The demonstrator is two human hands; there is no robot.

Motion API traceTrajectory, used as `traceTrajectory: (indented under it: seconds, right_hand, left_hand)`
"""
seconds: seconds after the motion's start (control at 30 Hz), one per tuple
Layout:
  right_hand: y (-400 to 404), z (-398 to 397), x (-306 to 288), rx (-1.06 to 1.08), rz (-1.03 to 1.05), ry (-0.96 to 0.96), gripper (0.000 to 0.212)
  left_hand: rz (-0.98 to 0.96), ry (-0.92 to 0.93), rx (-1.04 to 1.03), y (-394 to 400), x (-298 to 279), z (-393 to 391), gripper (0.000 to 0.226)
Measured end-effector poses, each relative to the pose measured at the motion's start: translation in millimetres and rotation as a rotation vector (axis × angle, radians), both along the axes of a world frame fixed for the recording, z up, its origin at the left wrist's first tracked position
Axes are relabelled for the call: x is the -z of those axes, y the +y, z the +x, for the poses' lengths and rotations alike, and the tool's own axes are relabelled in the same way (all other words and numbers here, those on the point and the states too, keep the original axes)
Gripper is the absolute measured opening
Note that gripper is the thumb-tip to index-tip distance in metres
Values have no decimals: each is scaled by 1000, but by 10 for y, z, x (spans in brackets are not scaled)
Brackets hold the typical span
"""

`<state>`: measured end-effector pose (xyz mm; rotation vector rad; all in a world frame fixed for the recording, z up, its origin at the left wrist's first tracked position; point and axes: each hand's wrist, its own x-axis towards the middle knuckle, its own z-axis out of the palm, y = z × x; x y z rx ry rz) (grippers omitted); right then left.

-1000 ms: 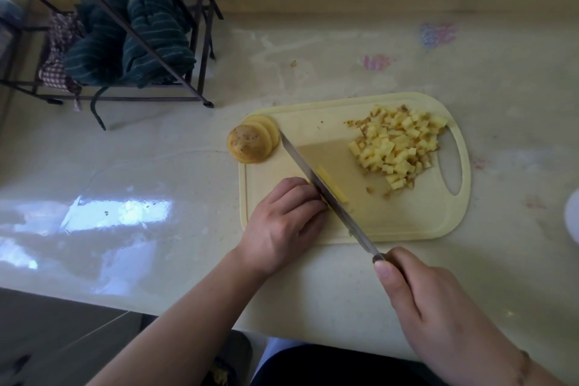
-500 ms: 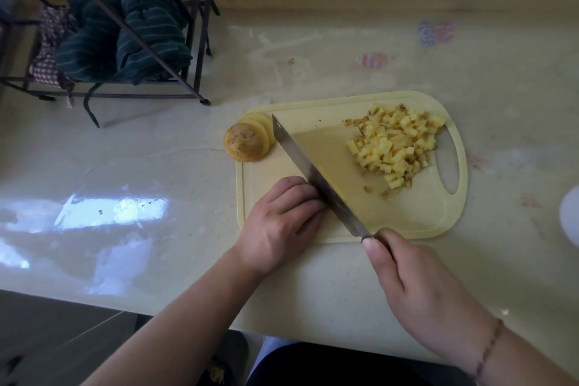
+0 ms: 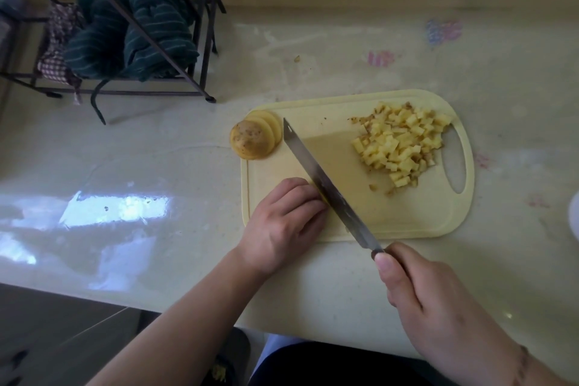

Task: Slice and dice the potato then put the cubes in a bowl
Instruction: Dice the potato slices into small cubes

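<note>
A pale yellow cutting board (image 3: 407, 222) lies on the counter. A heap of diced potato cubes (image 3: 404, 144) sits near its handle hole at the right. A few round potato slices (image 3: 255, 138) overlap at the board's left corner. My left hand (image 3: 282, 222) curls over a piece of potato on the board's near left; the piece is almost wholly hidden under the fingers. My right hand (image 3: 438, 307) grips the handle of a long knife (image 3: 326, 185), whose blade runs diagonally right against my left fingertips.
A black metal rack (image 3: 200, 50) with dark green striped cloths (image 3: 141, 34) stands at the back left. A white rim, perhaps a bowl (image 3: 575, 216), shows at the right edge. The counter's near edge runs below my wrists.
The blade slid forward and then back a little along my left fingers in a sawing stroke. The potato strip seen beside the blade a second ago is now hidden.
</note>
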<state>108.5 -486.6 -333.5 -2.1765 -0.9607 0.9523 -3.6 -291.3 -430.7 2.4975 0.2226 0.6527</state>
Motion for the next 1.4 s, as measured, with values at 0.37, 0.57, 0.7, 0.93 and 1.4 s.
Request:
traceTrajectory:
  seconds: [0.37,0.57,0.7,0.93,1.4]
  right_hand:
    - [-104,-49,0,-26,-50,-5,51]
    - [160,18,131,-16,2,-24,43]
    - [193,71,172,27,28,31,50]
    - [102,147,177,42,34,122,51]
    - [-100,195,44,-450,-138,-688,64]
  left_hand:
    - [-8,5,19,6,9,-12,5]
    - [-10,-4,16,-3,12,-4,4]
    - [-8,-7,29,-5,23,-1,4]
    - [21,27,28,-46,38,-91,10]
    - [153,240,-26,1,-706,-264,24]
